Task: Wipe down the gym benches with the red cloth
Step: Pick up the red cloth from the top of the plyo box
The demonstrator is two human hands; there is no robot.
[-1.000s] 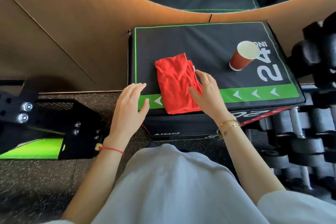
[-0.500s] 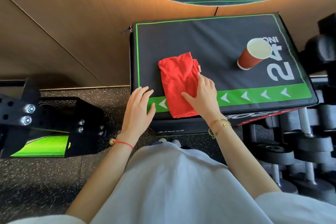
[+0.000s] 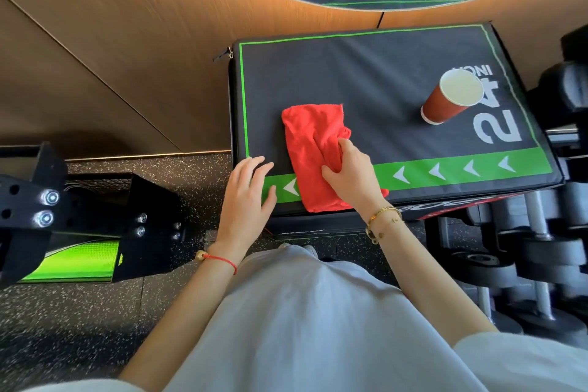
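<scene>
My right hand (image 3: 348, 177) bunching cloth (image 3: 310, 149) at box (image 3: 366, 73) near edge, fingers curled in fabric. Left hand (image 3: 249, 191) flat on near-left corner, fingers relaxed. Wipe not begun; next, sweep toward cup (image 3: 451, 99).

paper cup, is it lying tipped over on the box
No, the paper cup stands upright on the box, apart from the red cloth.
</scene>
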